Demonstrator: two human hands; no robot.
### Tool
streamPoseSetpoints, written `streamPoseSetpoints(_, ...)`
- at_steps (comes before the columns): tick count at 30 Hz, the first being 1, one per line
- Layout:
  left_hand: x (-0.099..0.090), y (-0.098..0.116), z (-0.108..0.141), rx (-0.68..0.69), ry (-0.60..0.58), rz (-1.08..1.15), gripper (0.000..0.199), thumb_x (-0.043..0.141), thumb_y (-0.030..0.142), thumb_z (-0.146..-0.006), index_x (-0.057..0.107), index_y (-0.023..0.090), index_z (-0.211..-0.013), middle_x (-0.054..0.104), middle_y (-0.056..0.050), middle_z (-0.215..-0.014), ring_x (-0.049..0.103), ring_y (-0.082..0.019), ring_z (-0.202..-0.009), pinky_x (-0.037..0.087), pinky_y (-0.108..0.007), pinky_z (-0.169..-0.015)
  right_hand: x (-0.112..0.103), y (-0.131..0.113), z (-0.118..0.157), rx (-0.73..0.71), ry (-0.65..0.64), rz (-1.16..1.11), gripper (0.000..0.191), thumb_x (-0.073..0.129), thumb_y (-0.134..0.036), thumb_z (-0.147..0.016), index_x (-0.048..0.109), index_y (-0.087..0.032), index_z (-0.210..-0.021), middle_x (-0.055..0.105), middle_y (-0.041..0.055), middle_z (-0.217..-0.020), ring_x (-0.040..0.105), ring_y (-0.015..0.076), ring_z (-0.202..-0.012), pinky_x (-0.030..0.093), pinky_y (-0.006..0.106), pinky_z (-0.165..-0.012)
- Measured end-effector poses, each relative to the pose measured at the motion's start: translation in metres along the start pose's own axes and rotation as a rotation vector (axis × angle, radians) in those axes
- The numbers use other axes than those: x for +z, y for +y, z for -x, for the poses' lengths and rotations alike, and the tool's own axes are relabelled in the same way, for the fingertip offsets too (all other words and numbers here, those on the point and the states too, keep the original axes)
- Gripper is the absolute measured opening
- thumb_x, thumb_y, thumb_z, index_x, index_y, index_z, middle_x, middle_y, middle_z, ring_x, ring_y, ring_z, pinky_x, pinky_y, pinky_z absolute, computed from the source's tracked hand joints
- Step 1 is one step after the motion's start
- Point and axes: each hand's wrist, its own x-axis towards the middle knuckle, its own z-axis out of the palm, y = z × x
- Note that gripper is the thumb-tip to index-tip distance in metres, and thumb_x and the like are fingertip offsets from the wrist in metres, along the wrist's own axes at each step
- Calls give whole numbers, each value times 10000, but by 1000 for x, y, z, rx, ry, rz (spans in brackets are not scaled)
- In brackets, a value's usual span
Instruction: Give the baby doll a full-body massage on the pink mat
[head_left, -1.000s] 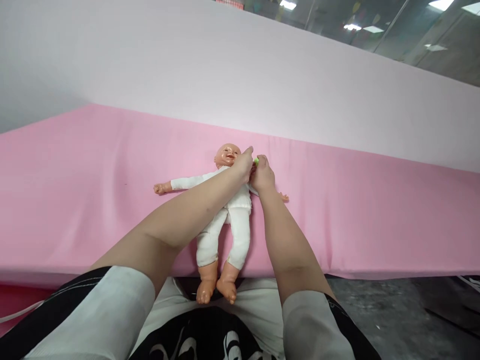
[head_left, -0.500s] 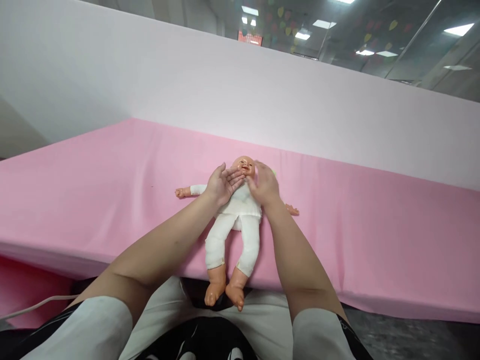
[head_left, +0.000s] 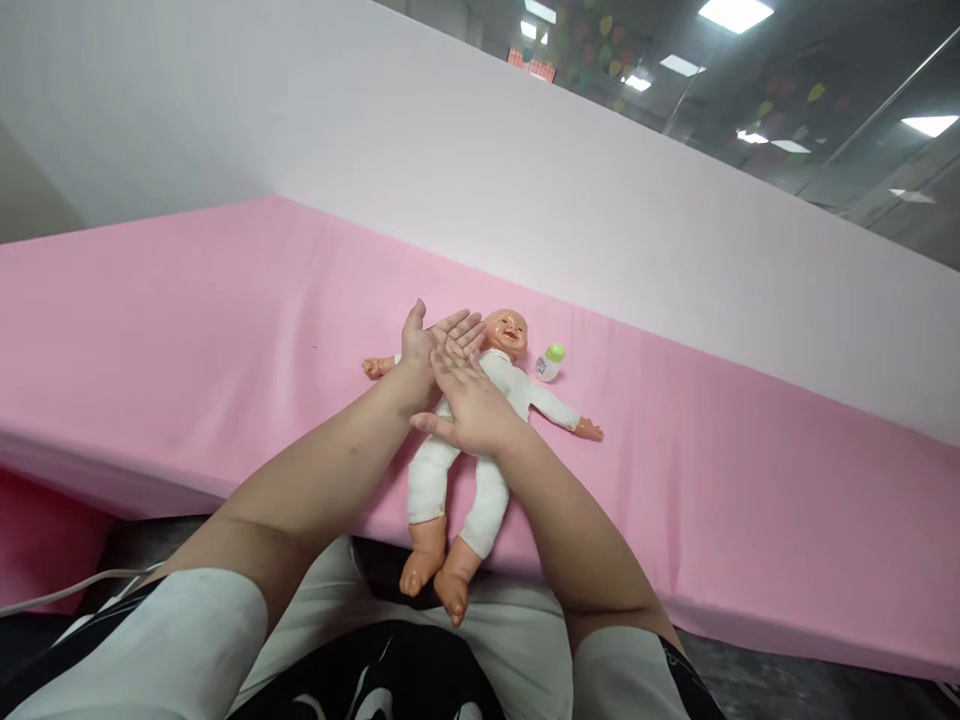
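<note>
A baby doll [head_left: 512,385] in a white suit lies on its back, its head toward the wall and its bare feet over the near edge. Above its chest, my left hand [head_left: 442,338] is open, palm up with the fingers stretched out. My right hand [head_left: 476,405] lies open and palm down across the left palm's lower part, its fingers extended. Neither hand holds anything. Together they hide part of the doll's torso and one of its arms. Beside the doll's head lies a small white bottle [head_left: 550,363] with a green cap.
A pink cover [head_left: 735,480] spreads over the table. Behind it rises a pale wall [head_left: 450,150] with glass above. A light-coloured cable [head_left: 75,594] runs at the lower left, near a red surface [head_left: 45,540].
My right hand has moved from beside the doll's head, left and down onto my left hand. The left hand has shifted slightly left. The bottle now shows fully; the view has tilted.
</note>
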Motion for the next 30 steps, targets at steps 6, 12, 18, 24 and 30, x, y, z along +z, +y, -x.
streamPoseSetpoints(6,33,-21,17,-103,-69,124,964,270,924,-894,649,176,-1371,742,-220,-1251,661,-408,-1302,547,-583,-1055,-2,16,1,75,81,-5,1034,576,-729,-963,94,-231,-1731,215,104,-1784,124,324,-1677,95,557,-1372)
streamPoseSetpoints(12,33,-18,15,-157,-107,186,950,329,920,-880,671,137,-1294,757,-238,-1157,677,-434,-1255,536,-613,-1062,-8,39,4,189,123,78,860,517,-671,-1015,282,-204,-1698,292,144,-1755,165,356,-1666,5,625,-1346)
streamPoseSetpoints(18,2,0,1,-63,-18,185,980,300,940,-850,642,149,-1315,704,-252,-1292,648,-415,-1313,562,-563,-1048,-3,21,2,170,38,67,889,645,-670,-948,375,-215,-1664,396,165,-1703,301,390,-1621,132,664,-1327)
streamPoseSetpoints(24,3,1,2,-35,-46,298,925,337,881,-894,611,142,-1379,709,-246,-1312,638,-396,-1335,553,-536,-1066,0,-5,3,46,7,21,1091,678,-736,-893,242,-155,-1706,295,163,-1749,209,351,-1657,160,550,-1366)
streamPoseSetpoints(30,31,-5,16,-217,-216,407,942,264,827,-952,546,105,-1487,641,-251,-1457,582,-392,-1414,441,-572,-1183,-4,-1,3,134,31,75,1111,551,-765,-951,89,-111,-1720,112,176,-1788,51,353,-1680,37,603,-1355)
